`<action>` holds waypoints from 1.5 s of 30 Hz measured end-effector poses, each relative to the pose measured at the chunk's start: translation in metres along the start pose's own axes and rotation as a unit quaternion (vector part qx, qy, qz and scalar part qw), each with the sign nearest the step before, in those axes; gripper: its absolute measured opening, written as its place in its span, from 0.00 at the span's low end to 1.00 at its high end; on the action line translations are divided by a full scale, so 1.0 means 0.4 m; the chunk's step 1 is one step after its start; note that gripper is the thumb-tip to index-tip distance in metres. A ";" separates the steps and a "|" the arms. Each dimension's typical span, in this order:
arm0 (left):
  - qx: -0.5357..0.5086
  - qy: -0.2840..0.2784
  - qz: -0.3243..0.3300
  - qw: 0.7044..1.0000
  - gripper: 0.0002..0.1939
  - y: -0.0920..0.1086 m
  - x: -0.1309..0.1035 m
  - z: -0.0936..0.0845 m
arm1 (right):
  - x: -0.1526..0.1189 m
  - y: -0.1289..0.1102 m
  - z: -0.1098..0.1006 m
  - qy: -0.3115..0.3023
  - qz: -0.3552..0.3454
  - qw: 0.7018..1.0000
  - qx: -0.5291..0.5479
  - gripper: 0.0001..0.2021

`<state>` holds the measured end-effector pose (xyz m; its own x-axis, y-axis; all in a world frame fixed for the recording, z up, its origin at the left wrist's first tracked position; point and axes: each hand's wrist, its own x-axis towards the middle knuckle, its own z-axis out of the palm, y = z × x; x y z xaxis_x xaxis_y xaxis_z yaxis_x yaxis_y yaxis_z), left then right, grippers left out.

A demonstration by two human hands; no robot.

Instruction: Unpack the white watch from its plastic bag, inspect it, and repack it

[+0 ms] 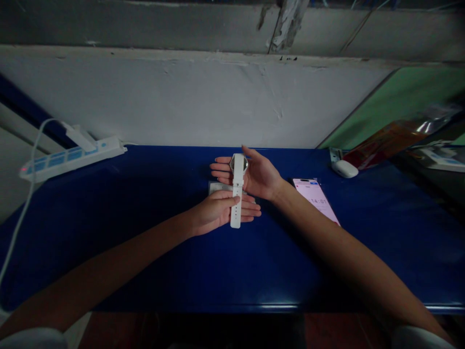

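Head view: white watch (237, 190) above the blue worktop (236, 271)
Left hand (214, 213): pinching its strap (236, 215) (the holed end) under the thumb (228, 201)
Right hand (260, 177): spread flat beneath its case (245, 164)

Dim light — glossy blue table (145, 271) against pale wall (174, 104), green panel (385, 104) right — floor (329, 333) below perhaps reddish.

the hands (214, 212) (264, 175) support a white watch (237, 212) above a blue table (236, 276).
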<state>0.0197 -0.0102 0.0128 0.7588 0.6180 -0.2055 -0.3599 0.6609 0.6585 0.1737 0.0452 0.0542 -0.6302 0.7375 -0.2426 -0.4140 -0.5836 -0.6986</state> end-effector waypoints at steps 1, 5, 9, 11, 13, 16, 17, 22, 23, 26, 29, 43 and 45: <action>0.000 0.000 -0.003 1.000 0.08 -0.001 -0.001 0.000 | 0.000 0.001 -0.001 -0.003 0.002 1.000 -0.003 0.32; 0.003 0.004 0.002 1.000 0.08 -0.004 0.000 -0.005 | -0.004 0.004 0.001 -0.017 0.003 1.000 -0.016 0.33; 0.003 0.015 0.011 1.000 0.08 -0.004 0.004 -0.008 | -0.010 0.004 0.006 -0.023 -0.008 1.000 -0.013 0.33; 0.001 0.021 0.010 1.000 0.08 -0.001 0.004 -0.006 | -0.011 0.003 0.008 -0.018 -0.014 1.000 -0.010 0.32; 0.000 0.023 0.007 1.000 0.08 0.001 0.003 -0.003 | -0.011 0.002 0.010 -0.007 -0.014 1.000 -0.010 0.30; -0.003 0.019 0.002 1.000 0.09 0.004 0.001 -0.001 | -0.011 -0.003 0.012 0.007 -0.009 1.000 -0.010 0.29; -0.003 0.018 0.000 1.000 0.10 0.005 0.001 -0.002 | -0.011 -0.005 0.011 0.012 -0.010 1.000 -0.008 0.29; -0.013 -0.013 -0.029 0.999 0.25 0.011 -0.001 -0.010 | -0.015 -0.032 -0.003 0.061 -0.078 0.995 0.006 0.23; -0.017 -0.031 -0.038 0.999 0.28 0.014 -0.002 -0.011 | -0.017 -0.041 -0.006 0.072 -0.099 0.992 0.011 0.21; -0.027 -0.072 -0.055 0.995 0.37 0.020 -0.006 -0.010 | -0.026 -0.065 -0.009 0.110 -0.157 0.981 0.025 0.19; -0.036 -0.047 -0.044 0.997 0.39 0.027 -0.006 -0.006 | -0.032 -0.073 0.002 0.136 -0.183 0.973 0.010 0.19; 0.007 0.025 0.083 0.996 0.09 0.015 0.003 0.000 | -0.005 0.015 -0.006 0.108 -0.210 0.916 -0.325 0.11; 0.023 0.026 0.088 0.995 0.11 0.008 0.002 -0.003 | -0.001 0.019 -0.012 0.092 -0.188 0.927 -0.311 0.11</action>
<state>0.0186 -0.0069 0.0141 0.6559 0.7452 -0.1202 -0.4587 0.5200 0.7206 0.1741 0.0421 0.0459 -0.3717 0.9280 0.0254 -0.0856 -0.0070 -0.9963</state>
